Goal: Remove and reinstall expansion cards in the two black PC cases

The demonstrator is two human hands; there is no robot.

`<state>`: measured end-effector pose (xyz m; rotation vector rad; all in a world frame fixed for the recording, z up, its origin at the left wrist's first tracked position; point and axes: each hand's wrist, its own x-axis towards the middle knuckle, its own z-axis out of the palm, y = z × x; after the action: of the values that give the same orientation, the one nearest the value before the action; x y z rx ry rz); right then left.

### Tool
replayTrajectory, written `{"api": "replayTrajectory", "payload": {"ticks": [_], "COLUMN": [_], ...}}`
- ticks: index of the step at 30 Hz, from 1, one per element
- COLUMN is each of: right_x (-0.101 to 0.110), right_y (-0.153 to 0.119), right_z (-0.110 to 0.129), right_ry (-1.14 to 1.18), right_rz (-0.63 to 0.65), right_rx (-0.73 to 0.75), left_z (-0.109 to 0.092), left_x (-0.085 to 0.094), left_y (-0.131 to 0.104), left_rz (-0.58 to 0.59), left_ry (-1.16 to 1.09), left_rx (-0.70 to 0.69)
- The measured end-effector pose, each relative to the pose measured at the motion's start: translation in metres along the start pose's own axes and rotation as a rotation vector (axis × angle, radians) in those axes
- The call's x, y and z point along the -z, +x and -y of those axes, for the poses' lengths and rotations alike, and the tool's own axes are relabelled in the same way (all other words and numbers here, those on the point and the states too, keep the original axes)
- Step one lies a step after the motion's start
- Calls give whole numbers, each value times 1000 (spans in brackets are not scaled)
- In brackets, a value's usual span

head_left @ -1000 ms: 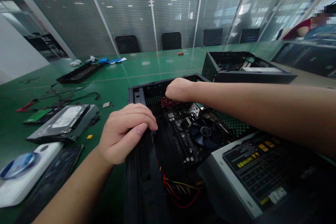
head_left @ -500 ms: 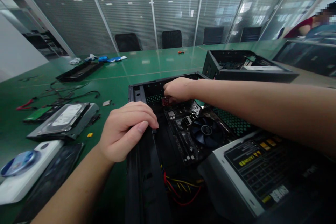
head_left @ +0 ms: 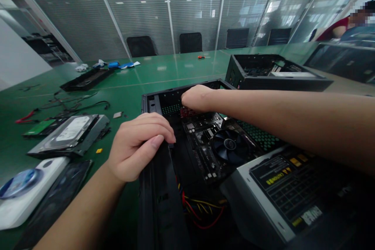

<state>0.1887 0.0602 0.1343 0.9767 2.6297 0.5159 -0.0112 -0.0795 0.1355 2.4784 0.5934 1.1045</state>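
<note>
My left hand (head_left: 140, 146) is closed over the left edge of an open black computer case (head_left: 159, 199). Deep in the far end of that case, my right hand (head_left: 195, 98) has its fingers curled down at a small red circuit card (head_left: 185, 113). The hand covers part of the card, and the fingertips are hidden. Just nearer lies the motherboard (head_left: 197, 146), with a round black cooling fan (head_left: 230, 145) on it. A power supply (head_left: 278, 191) with a yellow-and-black label fills the near right, beside red and yellow cables (head_left: 202, 207).
On the green table (head_left: 164, 71) to the left are a hard drive (head_left: 73, 129), loose cables (head_left: 79, 103) and a white device (head_left: 32, 191). Behind stand a second open case (head_left: 275, 82) and an orange screwdriver (head_left: 202, 57). A person (head_left: 336, 29) sits far right.
My right hand has lifted very slightly, and more of the red card shows beneath it. My left hand stays on the case edge. The whole view has shifted a little.
</note>
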Motion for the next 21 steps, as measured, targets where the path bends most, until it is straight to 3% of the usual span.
{"api": "replayTrajectory", "payload": {"ticks": [5, 17, 21], "right_x": [-2, -2, 0], "right_y": [-1, -1, -1], "right_z": [-4, -4, 0], "right_ry": [-11, -38, -36], "right_rz": [3, -59, -100], "right_rx": [98, -15, 15], "left_z": [0, 0, -2], "left_x": [0, 0, 0], "left_y": [0, -1, -1], "left_rz": [2, 5, -2], "left_ry": [-2, 4, 2], "left_rx": [-1, 16, 24]}}
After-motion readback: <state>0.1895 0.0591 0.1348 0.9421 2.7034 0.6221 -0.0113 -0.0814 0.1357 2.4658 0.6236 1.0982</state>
